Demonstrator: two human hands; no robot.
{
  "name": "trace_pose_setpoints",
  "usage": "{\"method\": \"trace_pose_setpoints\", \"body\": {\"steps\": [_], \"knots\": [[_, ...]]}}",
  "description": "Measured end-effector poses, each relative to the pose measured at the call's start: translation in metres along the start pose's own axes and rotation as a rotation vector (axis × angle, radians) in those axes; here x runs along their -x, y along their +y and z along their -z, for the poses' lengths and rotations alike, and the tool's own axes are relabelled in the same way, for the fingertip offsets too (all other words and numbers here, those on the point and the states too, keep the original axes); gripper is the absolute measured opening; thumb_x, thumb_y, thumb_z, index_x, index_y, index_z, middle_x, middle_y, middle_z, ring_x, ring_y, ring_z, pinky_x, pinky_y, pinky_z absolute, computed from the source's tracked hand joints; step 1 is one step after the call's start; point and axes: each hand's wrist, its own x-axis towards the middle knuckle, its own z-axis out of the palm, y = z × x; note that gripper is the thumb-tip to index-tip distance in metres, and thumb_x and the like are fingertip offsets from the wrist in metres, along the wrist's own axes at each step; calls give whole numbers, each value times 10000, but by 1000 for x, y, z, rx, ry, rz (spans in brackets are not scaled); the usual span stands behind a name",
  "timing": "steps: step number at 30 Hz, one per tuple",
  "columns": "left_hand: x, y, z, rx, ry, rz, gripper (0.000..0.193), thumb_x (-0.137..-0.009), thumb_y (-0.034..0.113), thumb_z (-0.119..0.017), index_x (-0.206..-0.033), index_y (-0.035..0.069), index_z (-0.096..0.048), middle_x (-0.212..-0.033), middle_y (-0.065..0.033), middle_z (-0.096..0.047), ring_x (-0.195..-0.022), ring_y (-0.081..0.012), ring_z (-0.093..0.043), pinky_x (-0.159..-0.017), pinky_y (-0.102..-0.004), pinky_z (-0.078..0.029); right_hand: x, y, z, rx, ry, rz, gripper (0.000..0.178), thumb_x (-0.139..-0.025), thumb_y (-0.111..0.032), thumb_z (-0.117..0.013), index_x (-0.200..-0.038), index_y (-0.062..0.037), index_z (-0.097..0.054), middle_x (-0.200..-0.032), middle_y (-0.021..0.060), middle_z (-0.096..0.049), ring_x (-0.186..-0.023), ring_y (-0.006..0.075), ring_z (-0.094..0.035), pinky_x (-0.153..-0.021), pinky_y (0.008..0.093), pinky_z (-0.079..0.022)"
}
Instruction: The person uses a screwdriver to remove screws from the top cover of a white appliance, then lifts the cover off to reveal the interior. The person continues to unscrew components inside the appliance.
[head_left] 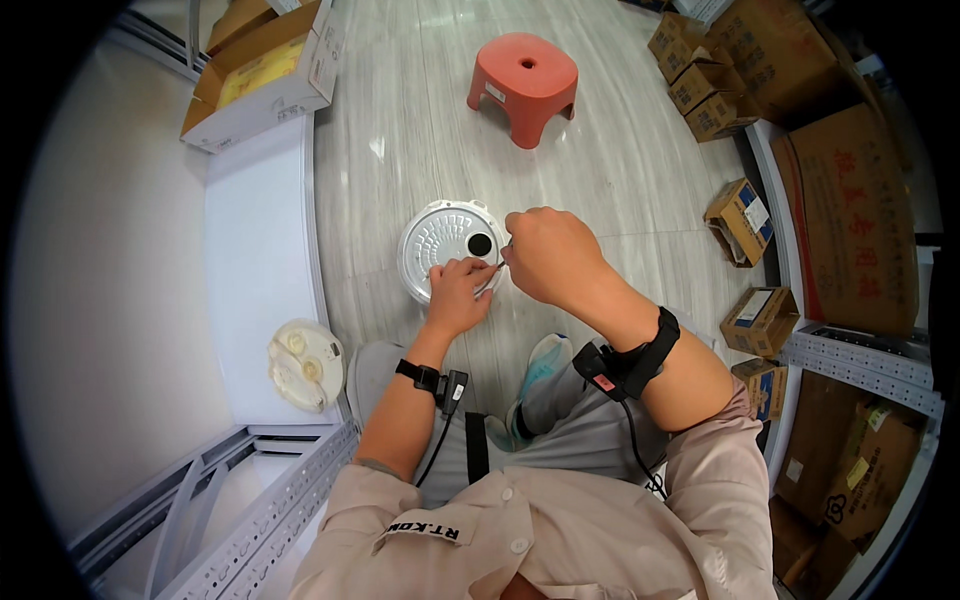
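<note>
A round silver-grey appliance part lies on the floor before me. It has rings of slots, a black round spot and a pale rim. My left hand rests on its near right edge, fingers stretched out and thumb apart. One fingertip reaches toward the dark shaft of a thin tool, perhaps a screwdriver. My right hand is closed round that tool just beyond the right rim. Most of the handle is hidden in the fist, and I cannot make out exactly where the tip touches.
Beyond the part stands a red plastic stool. A cream round plastic part sits at the left shelf's edge, with an open carton farther back. Cardboard boxes line the right shelving. My knees and shoe are close below.
</note>
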Motion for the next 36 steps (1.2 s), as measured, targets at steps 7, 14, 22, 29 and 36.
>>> {"method": "trace_pose_setpoints", "body": {"steps": [7,14,22,29,36], "knots": [[0,-2,-3,82,19,54,380,-776,195,-767,-1155,170,-779,-1098,-2,-663,-1053,-190,-590,-956,-389,-325,-2,6,-8,42,-25,-14,168,-761,-117,-783,-827,33,-742,-826,247,-725,-788,416,-741,-679,457,-611],[0,-4,-3,83,23,61,404,-760,212,-757,-1162,199,-798,-1005,11,-641,-1013,-169,-573,-938,-370,-326,-4,0,-12,21,-2,-13,151,-788,-113,-757,-822,33,-740,-819,253,-721,-787,419,-738,-666,459,-605],[-1,-6,-2,104,-6,62,402,-762,224,-764,-1162,205,-801,-1014,11,-646,-1022,-171,-574,-930,-383,-318,-3,-2,-17,42,35,-16,156,-794,-123,-761,-792,31,-737,-789,246,-716,-741,416,-731,-645,459,-600],[0,-8,-3,65,-4,47,407,-762,228,-764,-1167,207,-801,-1010,15,-648,-1010,-171,-573,-922,-384,-312,10,-18,-13,206,52,-19,365,-914,-336,-718,-761,-4,-733,-723,209,-699,-649,365,-710,-573,448,-559],[-1,-6,-3,61,-15,68,411,-757,231,-775,-1166,214,-801,-1003,25,-657,-1000,-167,-575,-932,-381,-318,10,-22,-14,306,14,-24,407,-933,-386,-695,-750,-27,-748,-692,178,-704,-609,345,-710,-527,414,-545]]}}
